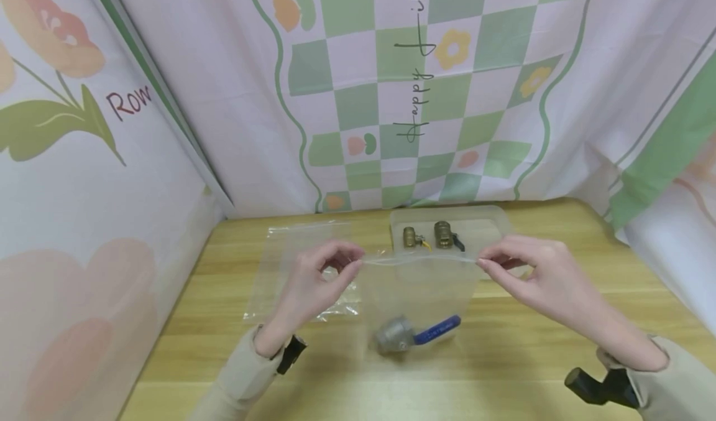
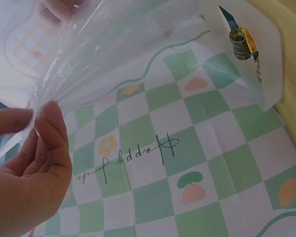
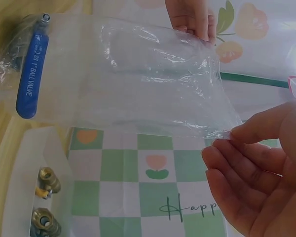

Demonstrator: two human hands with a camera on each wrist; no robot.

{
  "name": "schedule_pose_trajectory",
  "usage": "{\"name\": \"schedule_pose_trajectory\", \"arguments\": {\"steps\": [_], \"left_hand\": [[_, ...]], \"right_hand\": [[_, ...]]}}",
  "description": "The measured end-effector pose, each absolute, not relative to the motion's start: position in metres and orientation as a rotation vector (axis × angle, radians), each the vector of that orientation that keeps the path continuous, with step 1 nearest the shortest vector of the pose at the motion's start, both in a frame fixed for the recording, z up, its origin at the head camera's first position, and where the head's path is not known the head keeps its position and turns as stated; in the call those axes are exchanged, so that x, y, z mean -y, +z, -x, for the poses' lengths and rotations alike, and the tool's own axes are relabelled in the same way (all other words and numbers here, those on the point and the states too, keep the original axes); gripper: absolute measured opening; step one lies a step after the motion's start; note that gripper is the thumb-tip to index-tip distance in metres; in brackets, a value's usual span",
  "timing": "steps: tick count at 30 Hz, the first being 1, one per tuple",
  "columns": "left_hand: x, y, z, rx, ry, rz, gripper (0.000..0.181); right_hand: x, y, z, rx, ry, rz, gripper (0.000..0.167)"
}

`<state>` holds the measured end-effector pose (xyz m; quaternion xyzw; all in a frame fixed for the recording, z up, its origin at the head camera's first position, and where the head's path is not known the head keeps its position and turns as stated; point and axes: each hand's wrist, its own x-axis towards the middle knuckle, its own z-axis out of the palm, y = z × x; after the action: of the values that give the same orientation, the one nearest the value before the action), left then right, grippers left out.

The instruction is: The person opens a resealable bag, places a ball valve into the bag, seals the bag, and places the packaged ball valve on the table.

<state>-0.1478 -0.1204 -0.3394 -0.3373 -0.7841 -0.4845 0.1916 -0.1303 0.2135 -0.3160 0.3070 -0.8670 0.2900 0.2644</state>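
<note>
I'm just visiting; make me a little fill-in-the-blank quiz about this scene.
1. The clear plastic bag is pinched along its top edge by the left hand and the ____.
2. Inside the bag, the silver metal valve has a ____ lever.
3. The translucent, rectangular plastic tray holds ____ brass valves.

Missing words: right hand; blue; two

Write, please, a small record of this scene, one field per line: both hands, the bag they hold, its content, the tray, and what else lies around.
Left hand: pinches one top corner of the held bag
Right hand: pinches the opposite top corner
Held bag: clear plastic, stretched between the hands; sealed or not, cannot tell
Content: silvery valve with blue handle, at the bottom
Tray: whitish, holding a smaller brass valve and a larger brass valve
Also on table: another clear bag, lying flat
Backdrop: green-and-white checked curtain
</note>
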Motion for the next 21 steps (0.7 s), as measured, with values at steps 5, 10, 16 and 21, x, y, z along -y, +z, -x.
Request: {"name": "schedule_pose_trajectory", "arguments": {"steps": [5, 10, 16, 21], "left_hand": [[0.117, -0.341, 0.150, 2.230, -1.348, 0.942, 0.027], [0.114, -0.342, 0.152, 2.255, -1.351, 0.918, 0.011], [0.113, -0.343, 0.153, 2.230, -1.329, 0.921, 0.003], [0.111, -0.344, 0.153, 2.213, -1.290, 0.926, 0.002]], "right_hand": [[-0.214, -0.317, 0.130, 2.342, 0.803, -0.838, 0.030], [-0.213, -0.318, 0.130, 2.352, 0.826, -0.847, 0.030], [-0.210, -0.321, 0.137, 2.337, 0.900, -0.915, 0.032], [-0.209, -0.321, 0.141, 2.289, 0.897, -0.952, 0.032]]}}
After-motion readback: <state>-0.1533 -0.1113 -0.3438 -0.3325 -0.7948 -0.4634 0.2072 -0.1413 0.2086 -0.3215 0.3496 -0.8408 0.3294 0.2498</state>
